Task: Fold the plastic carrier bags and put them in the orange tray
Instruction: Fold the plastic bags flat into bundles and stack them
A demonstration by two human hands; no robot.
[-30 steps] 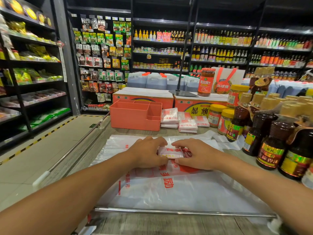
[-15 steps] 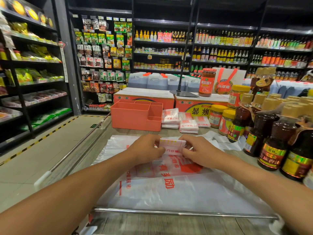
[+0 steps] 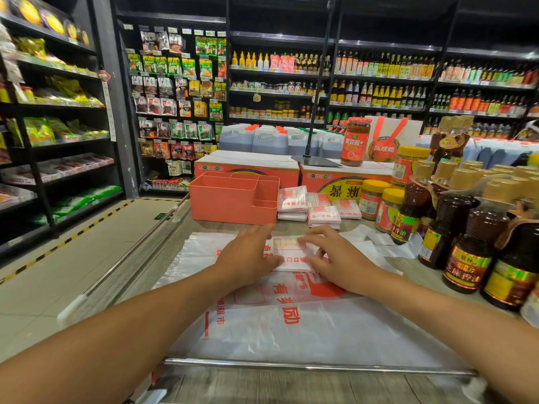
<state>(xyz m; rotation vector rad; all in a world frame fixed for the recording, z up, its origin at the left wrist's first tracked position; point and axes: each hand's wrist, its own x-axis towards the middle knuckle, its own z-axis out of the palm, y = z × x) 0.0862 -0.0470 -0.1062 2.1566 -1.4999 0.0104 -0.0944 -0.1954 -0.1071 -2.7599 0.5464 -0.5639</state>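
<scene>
Dark sauce bottles stand right of yellow-lidded jars, before stocked shelves.

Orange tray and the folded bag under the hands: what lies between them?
In the head view, only a strip of counter and fingertips of the left hand.
</scene>
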